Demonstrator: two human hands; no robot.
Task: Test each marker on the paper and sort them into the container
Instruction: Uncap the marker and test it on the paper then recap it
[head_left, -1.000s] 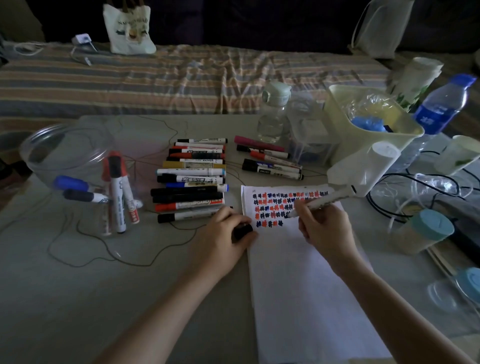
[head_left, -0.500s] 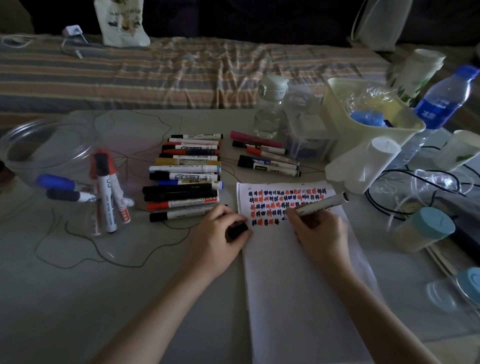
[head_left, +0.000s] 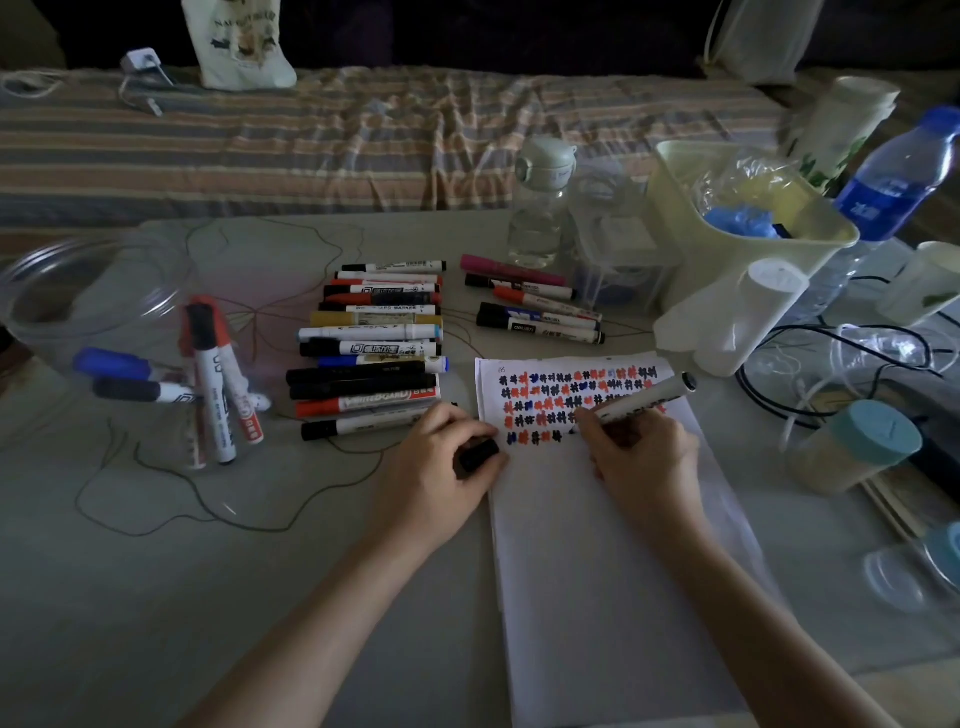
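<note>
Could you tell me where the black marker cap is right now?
The black marker cap sits pinched in the left hand, at the left edge of the white paper sheet.

**Home setting, likely a bedroom**

Bed (head_left: 363, 140) with a rumpled striped sheet sits right behind the bench (head_left: 156, 571). Tote bag (head_left: 241, 44) and a charger with cable (head_left: 143, 65) lie on the bed. Bench clutter is household stuff: water bottles (head_left: 901, 176), lidded jars (head_left: 857, 447), a plastic bin (head_left: 743, 249) holding bags, loose cables (head_left: 831, 364). Dim ambient light.
</note>
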